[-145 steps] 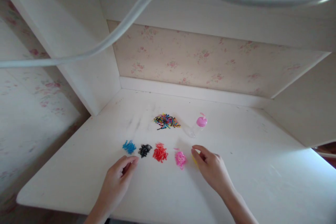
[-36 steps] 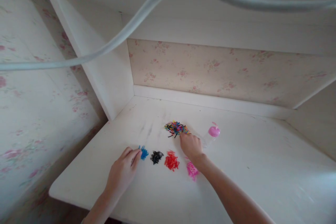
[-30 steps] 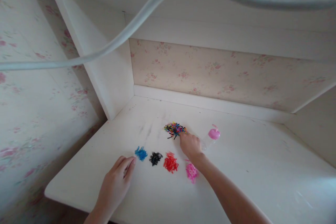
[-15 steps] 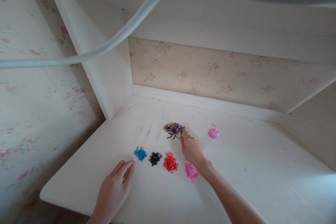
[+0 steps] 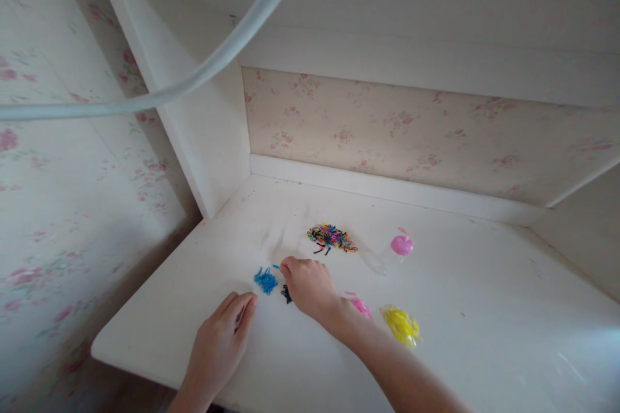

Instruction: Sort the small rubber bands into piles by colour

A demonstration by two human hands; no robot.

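My right hand point(image 5: 310, 284) pinches a small blue rubber band point(image 5: 276, 266) just right of a blue pile of rubber bands point(image 5: 265, 281). Under that hand a black pile point(image 5: 287, 294) is partly covered, and the red pile is hidden. My left hand point(image 5: 220, 339) rests on the desk in front of the blue pile, thumb against curled fingers; whatever they may hold is hidden. Farther back lies a mixed-colour heap of bands point(image 5: 332, 238). Beyond my right forearm are a pink pile point(image 5: 359, 306), partly covered, and a yellow pile point(image 5: 401, 325).
A clear plastic bag point(image 5: 375, 261) lies beside the mixed heap, with a round pink item point(image 5: 402, 244) at its right. The white desk point(image 5: 484, 335) is bounded by a side panel point(image 5: 203, 142) and a back wall. A pale cable point(image 5: 194, 80) crosses the upper view.
My right hand has moved left and nearer from the mixed heap, carrying a blue rubber band. The yellow pile is now uncovered and the red one covered. My left hand stays nearly still.
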